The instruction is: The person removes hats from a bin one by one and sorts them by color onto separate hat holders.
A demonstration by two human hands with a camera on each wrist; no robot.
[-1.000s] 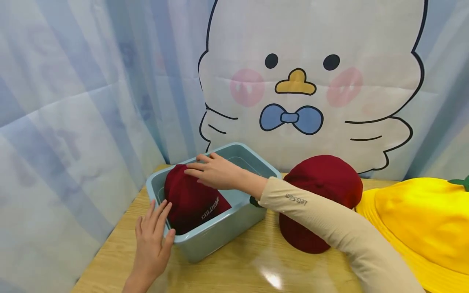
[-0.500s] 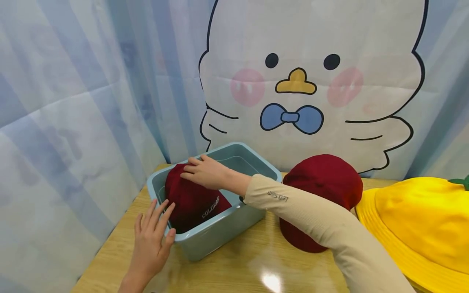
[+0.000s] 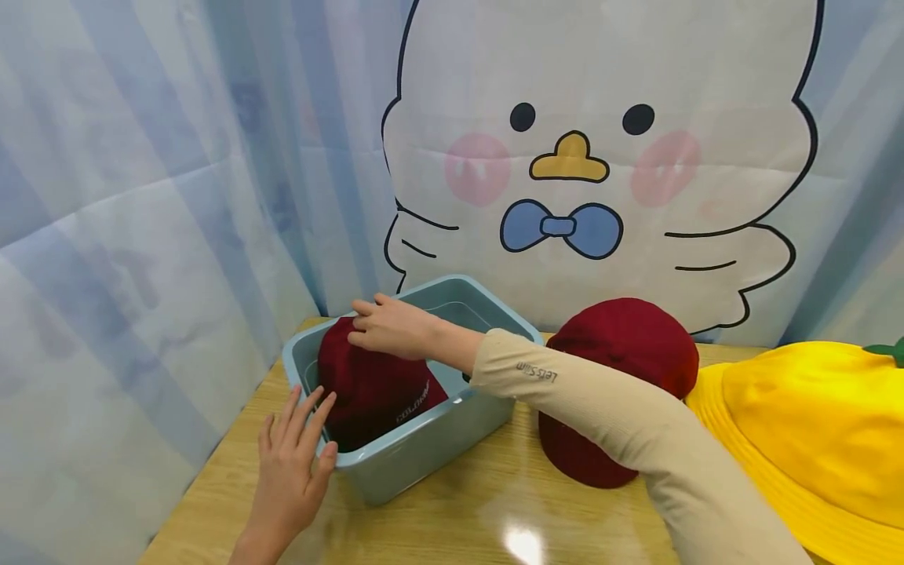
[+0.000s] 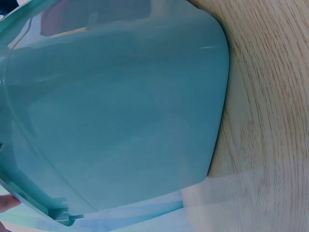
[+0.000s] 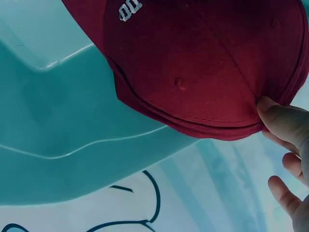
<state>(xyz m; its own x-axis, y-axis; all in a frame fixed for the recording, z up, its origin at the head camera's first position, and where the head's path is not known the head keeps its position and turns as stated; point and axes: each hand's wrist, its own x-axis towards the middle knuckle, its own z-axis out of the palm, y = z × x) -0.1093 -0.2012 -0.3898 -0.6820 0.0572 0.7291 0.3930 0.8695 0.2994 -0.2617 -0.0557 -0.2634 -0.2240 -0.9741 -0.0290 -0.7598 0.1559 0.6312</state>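
A dark red cap [image 3: 370,377] with white lettering on its brim sits tilted in the left part of a light blue plastic bin [image 3: 438,447]. My right hand [image 3: 399,326] reaches over the bin and pinches the cap's far edge between thumb and finger. In the right wrist view, the thumb presses on the cap fabric [image 5: 207,72] while other fingers stand apart from it. At the bin's near left corner, my left hand [image 3: 293,467] rests with spread fingers against the rim. Only fingertips [image 4: 7,203] show beside the bin in the left wrist view.
A second dark red cap [image 3: 628,341] lies on the wooden table [image 3: 452,526] right of the bin, partly hidden by my right sleeve. Farther right is a yellow brimmed hat [image 3: 819,431] with a green tip. A curtain [image 3: 176,235] hangs behind and to the left.
My right hand has moved a little left to the cap's far edge. The cap has turned slightly, so its lettering shows less. The left hand stays at the rim.
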